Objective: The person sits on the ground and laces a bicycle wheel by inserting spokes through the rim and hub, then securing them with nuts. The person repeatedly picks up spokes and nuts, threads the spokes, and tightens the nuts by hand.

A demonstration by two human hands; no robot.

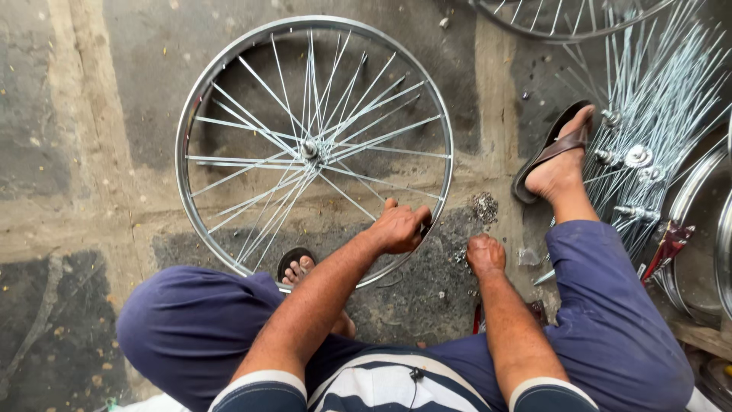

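The bicycle wheel [313, 149] lay flat on the stone floor [91, 152], its hub [309, 149] at about ten o'clock from the left hand [398, 226]. That hand rested on the rim at the wheel's five o'clock edge, fingers curled together over the metal and pinched on the rim or a spoke end; which of the two could not be told. The right hand [485, 254] sat just beside the wheel, at three o'clock from the left hand, closed in a loose fist over a scatter of small metal bits [483, 207] on the floor; whether it held any was hidden.

Being round, the wheel had no long axis in plan; its axle pointed straight up toward the camera, spokes fanning out from the hub.

A bundle of loose spokes [656, 107] lay at two o'clock, beside the sandalled right foot [560, 164].
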